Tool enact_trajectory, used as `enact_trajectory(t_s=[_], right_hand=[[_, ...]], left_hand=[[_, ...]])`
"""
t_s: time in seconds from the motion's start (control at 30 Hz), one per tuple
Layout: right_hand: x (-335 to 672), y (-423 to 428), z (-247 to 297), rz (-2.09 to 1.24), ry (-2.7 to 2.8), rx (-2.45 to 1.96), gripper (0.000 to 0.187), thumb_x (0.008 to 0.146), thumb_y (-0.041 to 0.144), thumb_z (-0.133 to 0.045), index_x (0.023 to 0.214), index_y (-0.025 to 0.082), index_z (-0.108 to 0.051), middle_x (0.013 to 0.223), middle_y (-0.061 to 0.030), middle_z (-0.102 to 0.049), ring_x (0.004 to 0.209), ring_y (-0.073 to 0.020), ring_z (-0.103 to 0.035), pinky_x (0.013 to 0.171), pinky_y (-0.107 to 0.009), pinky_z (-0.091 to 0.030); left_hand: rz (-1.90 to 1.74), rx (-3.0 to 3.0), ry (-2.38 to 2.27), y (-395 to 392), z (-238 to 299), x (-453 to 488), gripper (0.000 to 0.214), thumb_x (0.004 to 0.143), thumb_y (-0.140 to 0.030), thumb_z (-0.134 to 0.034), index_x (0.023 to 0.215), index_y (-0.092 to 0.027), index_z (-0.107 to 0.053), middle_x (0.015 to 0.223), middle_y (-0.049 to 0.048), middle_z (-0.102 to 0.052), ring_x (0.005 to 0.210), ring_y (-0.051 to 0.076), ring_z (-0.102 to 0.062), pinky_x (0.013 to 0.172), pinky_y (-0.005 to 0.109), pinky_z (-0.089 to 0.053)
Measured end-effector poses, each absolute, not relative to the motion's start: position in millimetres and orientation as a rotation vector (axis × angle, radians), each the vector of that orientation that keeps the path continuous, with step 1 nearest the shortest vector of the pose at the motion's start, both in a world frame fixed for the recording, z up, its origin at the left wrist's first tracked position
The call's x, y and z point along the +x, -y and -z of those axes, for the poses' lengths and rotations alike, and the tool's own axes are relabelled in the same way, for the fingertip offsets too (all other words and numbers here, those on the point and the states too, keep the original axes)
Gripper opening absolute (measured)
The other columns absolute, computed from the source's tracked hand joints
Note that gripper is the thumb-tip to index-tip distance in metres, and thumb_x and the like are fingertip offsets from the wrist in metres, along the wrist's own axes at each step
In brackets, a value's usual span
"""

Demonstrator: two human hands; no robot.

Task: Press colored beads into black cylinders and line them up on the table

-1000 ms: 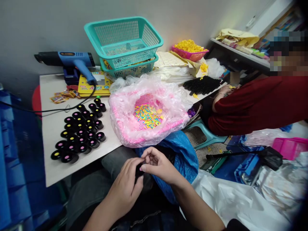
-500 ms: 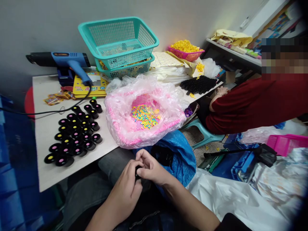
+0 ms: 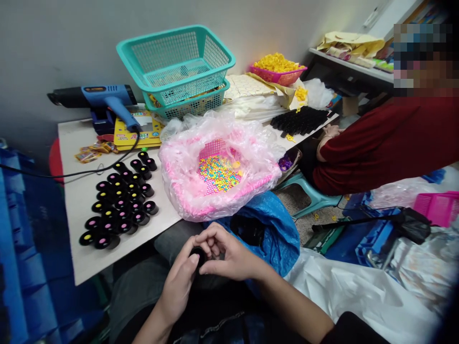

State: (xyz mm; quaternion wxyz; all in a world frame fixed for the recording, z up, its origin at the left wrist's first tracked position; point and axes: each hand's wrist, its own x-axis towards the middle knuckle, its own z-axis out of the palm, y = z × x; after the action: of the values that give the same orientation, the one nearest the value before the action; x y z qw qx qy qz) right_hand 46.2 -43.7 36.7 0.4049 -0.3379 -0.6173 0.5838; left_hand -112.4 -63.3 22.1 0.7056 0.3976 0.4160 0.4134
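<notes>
A short black round piece is between my hands above my lap. My left hand is closed on it, the thumb lying over its face. My right hand curls around its right side, index finger near the top rim and thumb near the lower rim; how firmly it grips I cannot tell. On the table to the left stand several similar black cylinders in slanted rows, with pink or yellow dots on top. In front of my hands, a pink basket lined with clear plastic contains many small coloured beads.
A blue heat gun with a trailing cord and stacked teal baskets stand behind. Past black pieces sits a person in a red sleeve. A blue bag hangs open below the table edge.
My hands have turned the black piece so that its round face shows more. The right thumb has moved off it toward the lower rim. The view has shifted slightly.
</notes>
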Motion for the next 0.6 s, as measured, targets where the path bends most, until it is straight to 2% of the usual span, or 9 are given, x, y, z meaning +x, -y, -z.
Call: enact_trajectory(t_s=[0.13,0.3,0.47,0.6], right_hand=[[41,45,-39,-1.422,1.584,-0.851,0.043,0.073,0.031,-0.076,0.110,0.021,-0.055,0.083,0.0020,-0.043,0.066,-0.0076,-0.043,0.058,-0.020,-0.039],[37,47,-35,-1.419,1.564,-0.920,0.045,0.073,0.033,-0.076,0.112,0.023,-0.056,0.089,0.0002,-0.046,0.071,-0.0090,-0.047,0.063,-0.022,-0.043],[33,46,-31,-1.384,1.657,-0.919,0.044,0.076,0.031,-0.074,0.115,0.023,-0.055,0.090,-0.0002,-0.046,0.070,-0.0092,-0.047,0.062,-0.021,-0.043],[20,44,-39,-1.263,1.866,-0.955,0.040,0.078,0.027,-0.070,0.116,0.022,-0.056,0.087,-0.0009,-0.048,0.075,-0.0118,-0.050,0.067,-0.023,-0.044]], left_hand=[[-0.914,0.667,-0.830,63,-26,-110,0.034,0.079,-0.042,-0.054,0.103,-0.019,-0.061,0.100,0.0077,-0.063,0.103,0.027,-0.056,0.090,0.041,-0.047],[-0.919,0.549,-0.738,60,-33,-111,0.022,0.079,-0.035,-0.052,0.086,-0.017,-0.062,0.091,0.0068,-0.061,0.095,0.025,-0.057,0.088,0.040,-0.047],[-0.940,0.523,-0.692,58,-26,-114,0.020,0.076,-0.035,-0.061,0.087,-0.018,-0.064,0.081,0.0026,-0.056,0.085,0.019,-0.055,0.088,0.037,-0.046],[-1.028,0.545,-0.792,62,-18,-123,0.018,0.077,-0.036,-0.061,0.078,-0.018,-0.062,0.076,0.0009,-0.052,0.079,0.016,-0.052,0.081,0.032,-0.047]])
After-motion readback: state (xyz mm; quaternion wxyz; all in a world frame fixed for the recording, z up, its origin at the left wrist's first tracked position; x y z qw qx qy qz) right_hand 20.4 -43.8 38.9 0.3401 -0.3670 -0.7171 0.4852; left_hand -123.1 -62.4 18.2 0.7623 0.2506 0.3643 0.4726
